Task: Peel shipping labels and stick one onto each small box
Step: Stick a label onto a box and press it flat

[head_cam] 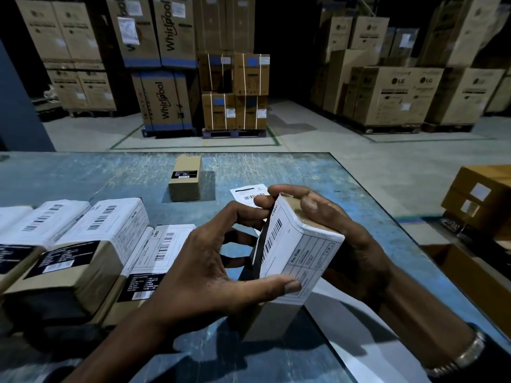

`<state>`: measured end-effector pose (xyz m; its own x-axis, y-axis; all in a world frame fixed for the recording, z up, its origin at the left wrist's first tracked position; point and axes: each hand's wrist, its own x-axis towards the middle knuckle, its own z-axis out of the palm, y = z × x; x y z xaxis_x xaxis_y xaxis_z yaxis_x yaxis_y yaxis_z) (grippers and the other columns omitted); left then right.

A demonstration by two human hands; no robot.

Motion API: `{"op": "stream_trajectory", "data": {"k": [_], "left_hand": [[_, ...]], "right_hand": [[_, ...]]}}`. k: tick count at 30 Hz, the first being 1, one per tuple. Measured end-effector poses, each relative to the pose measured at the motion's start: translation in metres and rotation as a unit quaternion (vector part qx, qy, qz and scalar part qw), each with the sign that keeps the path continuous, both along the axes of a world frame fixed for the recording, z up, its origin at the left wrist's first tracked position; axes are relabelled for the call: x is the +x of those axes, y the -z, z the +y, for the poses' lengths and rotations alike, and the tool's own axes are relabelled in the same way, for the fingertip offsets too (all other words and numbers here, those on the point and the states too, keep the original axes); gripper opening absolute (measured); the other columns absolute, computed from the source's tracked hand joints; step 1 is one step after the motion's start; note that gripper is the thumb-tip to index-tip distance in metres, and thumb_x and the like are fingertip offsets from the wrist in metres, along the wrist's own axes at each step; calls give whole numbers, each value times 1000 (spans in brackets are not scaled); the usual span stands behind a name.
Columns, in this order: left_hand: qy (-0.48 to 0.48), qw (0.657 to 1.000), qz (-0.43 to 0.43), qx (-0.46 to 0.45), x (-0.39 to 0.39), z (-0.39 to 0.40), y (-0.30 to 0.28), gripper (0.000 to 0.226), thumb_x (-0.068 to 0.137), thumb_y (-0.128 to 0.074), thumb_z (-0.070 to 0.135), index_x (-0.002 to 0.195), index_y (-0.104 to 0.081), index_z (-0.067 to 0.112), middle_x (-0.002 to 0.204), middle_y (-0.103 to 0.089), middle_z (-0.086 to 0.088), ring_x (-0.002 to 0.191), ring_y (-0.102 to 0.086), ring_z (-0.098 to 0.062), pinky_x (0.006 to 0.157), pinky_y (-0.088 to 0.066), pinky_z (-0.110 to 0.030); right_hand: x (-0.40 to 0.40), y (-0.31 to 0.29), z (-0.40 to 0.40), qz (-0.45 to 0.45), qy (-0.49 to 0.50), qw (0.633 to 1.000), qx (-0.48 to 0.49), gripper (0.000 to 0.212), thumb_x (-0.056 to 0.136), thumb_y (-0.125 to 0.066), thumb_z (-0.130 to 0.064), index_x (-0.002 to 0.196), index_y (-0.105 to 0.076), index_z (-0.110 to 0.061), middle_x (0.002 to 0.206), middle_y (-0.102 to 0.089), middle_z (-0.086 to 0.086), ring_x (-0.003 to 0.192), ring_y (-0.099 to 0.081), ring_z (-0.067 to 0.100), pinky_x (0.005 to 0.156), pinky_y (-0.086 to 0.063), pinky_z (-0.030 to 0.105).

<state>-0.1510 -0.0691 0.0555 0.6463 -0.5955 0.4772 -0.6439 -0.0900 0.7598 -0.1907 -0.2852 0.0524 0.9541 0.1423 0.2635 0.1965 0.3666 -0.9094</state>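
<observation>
Item held: we see a small box (279, 275) tilted above the blue table (276, 167), a white shipping label (298, 250) wrapped over its upper faces. Our right hand (340, 233) grips its far end, fingers curled over the top edge. Our left hand (210, 269) pinches the near side, thumb (282, 286) pressed on the label's lower corner, fingers spread behind the box. A metal bracelet (464, 352) sits on the right wrist.

On table, left: labelled boxes (91, 244) side by side. Farther back: one plain box (185, 178) standing alone, without a white label; just right of it, a loose label sheet (249, 193) lying flat.

Beyond: stacked cartons (163, 98) on pallets.
</observation>
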Motion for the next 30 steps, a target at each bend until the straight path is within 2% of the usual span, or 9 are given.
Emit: {"op": "stream_trajectory", "data": {"k": [2, 6, 11, 17, 22, 25, 27, 28, 30], "left_hand": [[2, 1000, 2, 0, 0, -1, 0, 71, 66, -99, 37, 124, -61, 28, 124, -72, 13, 110, -73, -15, 83, -64, -32], [2, 1000, 4, -1, 2, 0, 1, 71, 65, -98, 39, 123, -60, 24, 124, -73, 12, 112, -72, -16, 81, -64, -32], [4, 1000, 0, -8, 2, -1, 0, 70, 65, -99, 38, 121, -60, 27, 120, -74, 12, 110, -73, -17, 79, -64, -31], [-14, 998, -55, -13, 0, -3, 4, 72, 64, -101, 40, 121, -60, 26, 120, -73, 14, 106, -73, -14, 72, -64, -28], [-95, 986, -134, -22, -3, -3, 6, 84, 62, -92, 67, 130, -57, 33, 113, -71, 19, 101, -72, -5, 67, -62, -19], [-150, 973, -172, -8, -6, -3, 12, 93, 62, -81, 83, 135, -55, 32, 107, -69, 18, 92, -73, -4, 61, -60, -20], [-159, 981, -102, -39, 1, -7, 1, 107, 50, -79, 91, 130, -59, 23, 92, -72, 12, 91, -75, -13, 57, -58, -21], [-135, 988, -76, -14, 6, -7, -2, 103, 55, -81, 85, 130, -61, 18, 81, -72, 9, 87, -77, -17, 54, -55, -19], [-127, 991, 15, -34, 13, -11, -3, 61, 94, -74, 44, 141, -55, 10, 63, -70, 5, 57, -71, -4, 45, -49, -14]], "right_hand": [[-6, -2, 2, -7, 1, 1000, -1, 42, 103, -57, -34, 137, -64, -11, 141, -69, 13, 129, -68, 28, 97, -59, 35], [1, 0, -1, 19, -52, 998, 40, 71, 93, -72, -55, 147, -60, -11, 153, -58, 20, 144, -54, 34, 115, -48, 48], [22, 7, -15, -43, -51, 996, -57, 56, 93, -80, -32, 144, -61, -17, 147, -65, 10, 137, -62, 26, 107, -53, 38], [-1, 6, -5, 0, -46, 999, 28, 48, 94, -72, -39, 136, -69, -17, 148, -64, 13, 139, -60, 31, 115, -49, 46], [1, 2, 1, 26, -2, 1000, -4, 103, 76, -79, -74, 156, -50, -16, 157, -55, 17, 146, -51, 39, 123, -36, 62], [1, 8, 8, 3, 40, 997, -61, 105, 67, -95, -55, 155, -49, -22, 151, -61, 12, 139, -59, 38, 118, -44, 59], [3, 9, 11, -17, 91, 991, -93, 88, 70, -94, -34, 149, -57, -20, 143, -68, 9, 131, -66, 34, 114, -49, 56], [4, 9, 12, -19, 109, 989, -101, 77, 74, -89, -28, 145, -61, -19, 140, -70, 8, 128, -68, 33, 111, -52, 54], [5, 8, 11, -24, 103, 989, -106, 65, 79, -81, -22, 142, -64, -15, 138, -71, 11, 127, -69, 34, 109, -54, 52]]}}
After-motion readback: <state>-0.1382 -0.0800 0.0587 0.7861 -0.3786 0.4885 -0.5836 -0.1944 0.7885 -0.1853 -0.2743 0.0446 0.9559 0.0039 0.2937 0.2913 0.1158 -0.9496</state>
